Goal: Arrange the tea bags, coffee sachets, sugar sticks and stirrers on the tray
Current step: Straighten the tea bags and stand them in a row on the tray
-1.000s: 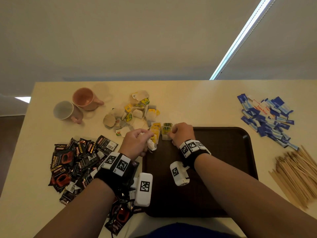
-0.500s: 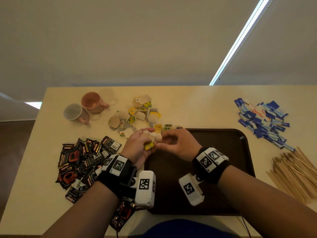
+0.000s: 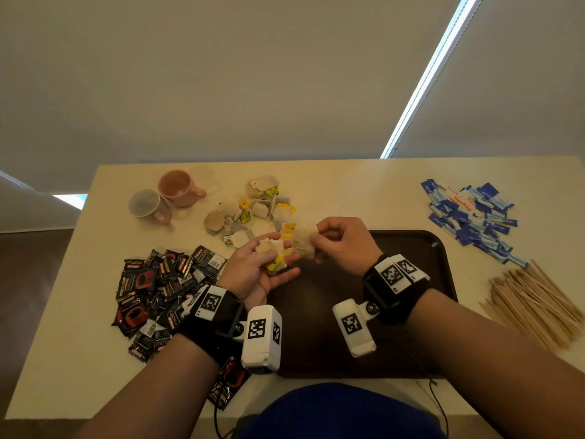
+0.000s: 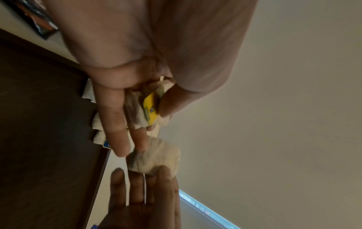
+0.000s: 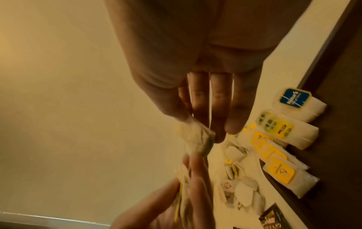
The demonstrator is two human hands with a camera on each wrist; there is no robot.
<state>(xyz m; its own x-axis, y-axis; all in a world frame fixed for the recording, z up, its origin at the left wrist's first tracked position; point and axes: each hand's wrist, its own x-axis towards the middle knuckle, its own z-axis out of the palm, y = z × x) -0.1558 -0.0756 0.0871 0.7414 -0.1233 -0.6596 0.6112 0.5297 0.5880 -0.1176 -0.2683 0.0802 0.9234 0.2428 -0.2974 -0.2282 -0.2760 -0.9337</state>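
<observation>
At frame centre, one tea bag (image 3: 304,242) is pinched by right hand (image 3: 343,245); a small bunch (image 3: 273,253) is gripped by left hand (image 3: 258,269), above tray (image 3: 408,245) edge. Strings look tangled, so bags could be torn or dropped if pulled.

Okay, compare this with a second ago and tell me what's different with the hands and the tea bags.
Both hands have lifted off the tray's far-left corner. The right hand, earlier down at the row of tea bags on the tray, now pinches a single tea bag. The left hand has turned palm-up and holds a small bunch of tea bags. The row, the loose piles and the mugs stayed put.
</observation>
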